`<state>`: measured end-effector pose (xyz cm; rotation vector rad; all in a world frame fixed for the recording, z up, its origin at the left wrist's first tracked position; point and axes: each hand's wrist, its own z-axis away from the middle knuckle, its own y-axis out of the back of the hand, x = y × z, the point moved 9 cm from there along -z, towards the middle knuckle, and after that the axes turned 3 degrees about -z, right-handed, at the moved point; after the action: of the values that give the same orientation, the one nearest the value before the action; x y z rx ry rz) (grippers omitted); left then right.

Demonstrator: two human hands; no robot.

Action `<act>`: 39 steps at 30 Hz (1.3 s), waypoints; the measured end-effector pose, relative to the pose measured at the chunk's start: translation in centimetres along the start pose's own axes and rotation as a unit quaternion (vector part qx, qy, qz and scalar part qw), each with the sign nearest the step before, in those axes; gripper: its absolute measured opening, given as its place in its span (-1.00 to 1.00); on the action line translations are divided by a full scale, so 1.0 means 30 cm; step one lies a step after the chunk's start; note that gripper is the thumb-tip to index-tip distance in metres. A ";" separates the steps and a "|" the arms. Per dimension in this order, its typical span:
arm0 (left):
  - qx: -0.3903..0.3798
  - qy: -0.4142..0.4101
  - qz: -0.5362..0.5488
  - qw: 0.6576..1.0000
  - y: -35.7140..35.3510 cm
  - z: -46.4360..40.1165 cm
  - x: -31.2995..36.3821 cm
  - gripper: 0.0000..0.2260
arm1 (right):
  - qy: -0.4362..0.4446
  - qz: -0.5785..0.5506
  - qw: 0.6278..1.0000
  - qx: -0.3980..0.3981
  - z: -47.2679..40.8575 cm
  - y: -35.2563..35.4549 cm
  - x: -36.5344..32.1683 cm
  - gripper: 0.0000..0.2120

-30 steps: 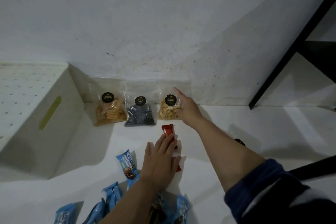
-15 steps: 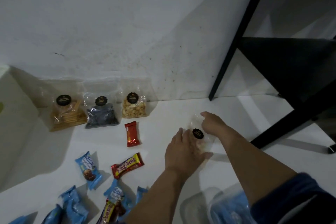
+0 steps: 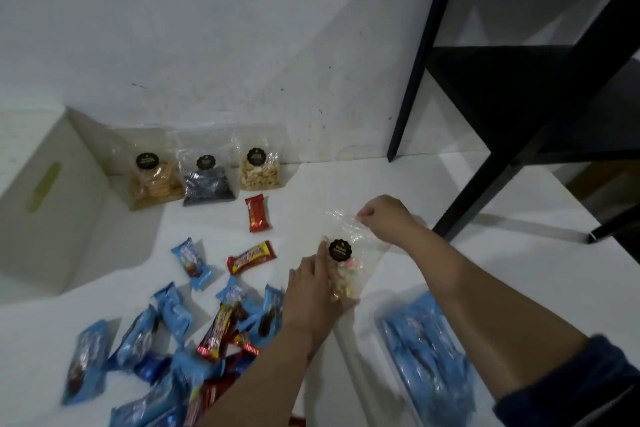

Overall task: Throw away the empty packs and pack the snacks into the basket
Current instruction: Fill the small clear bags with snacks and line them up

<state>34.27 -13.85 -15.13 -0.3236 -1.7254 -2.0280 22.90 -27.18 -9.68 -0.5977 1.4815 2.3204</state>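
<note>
Hands both on the clear snack bag [image 3: 346, 253], center-right of frame: right hand [image 3: 384, 218] pinches its top edge, left hand [image 3: 311, 291] grips the bottom. I'd support the bottom so nothing spills. Looks mostly empty, just a few pale bits under a black sticker.

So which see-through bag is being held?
The clear bag with pale, colourful bits, gripped by both hands; the three others lean against the wall untouched.

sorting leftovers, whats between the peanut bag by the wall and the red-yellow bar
A small red wrapped snack lies between the peanut bag and the red-yellow bar, in the head view.
</note>
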 end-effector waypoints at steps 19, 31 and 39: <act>0.004 0.087 0.101 0.991 0.003 0.336 -0.091 0.07 | 0.043 0.016 0.997 -0.056 0.328 -0.053 -0.060 -0.80; -0.002 0.095 0.085 0.992 0.013 0.364 -0.074 0.10 | 0.030 -0.076 0.993 -0.091 0.367 -0.077 0.002 -0.84; -0.017 0.093 0.064 0.993 0.015 0.355 -0.071 0.07 | 0.052 -0.077 0.996 -0.018 0.352 -0.076 -0.017 -0.81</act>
<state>35.14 -3.11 -13.72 -0.2411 -1.5192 -1.9316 22.61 -16.66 -7.26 -0.8235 1.3871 2.2311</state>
